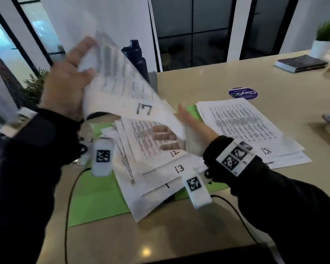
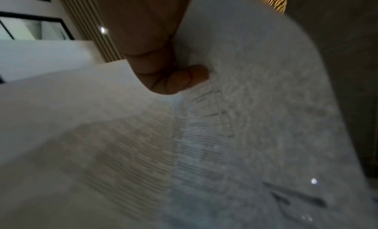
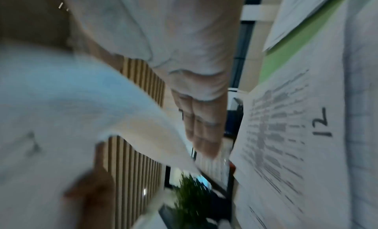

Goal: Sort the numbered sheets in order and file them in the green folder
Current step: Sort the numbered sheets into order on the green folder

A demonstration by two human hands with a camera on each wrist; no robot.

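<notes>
**Head view: sheet 17 lifted over a loose pile**

Head view shows the left hand (image 1: pixel 69 80) raised at ten o'clock, its thumb and fingers pinching sheet 17 (image 1: pixel 122 88), which curls down toward the middle. The left wrist view confirms the thumb (image 2: pixel 180 79) pressed onto the printed page. The right hand (image 1: pixel 181 134) sits at centre with fingers straight and together, held just under the sheet's lower corner and above sheet 12 (image 1: pixel 151 141); whether it touches either cannot be told. Sheet 12 tops a fanned pile, with sheet 13 (image 1: pixel 179 168) beneath it. The pile lies on the green folder (image 1: pixel 95 199), spread on the counter (image 1: pixel 236 80). A second stack topped by sheet 18 (image 1: pixel 242 122) lies at three o'clock, overlapping the folder's far edge. A dark water bottle (image 1: pixel 136 58) stands at twelve o'clock.
</notes>
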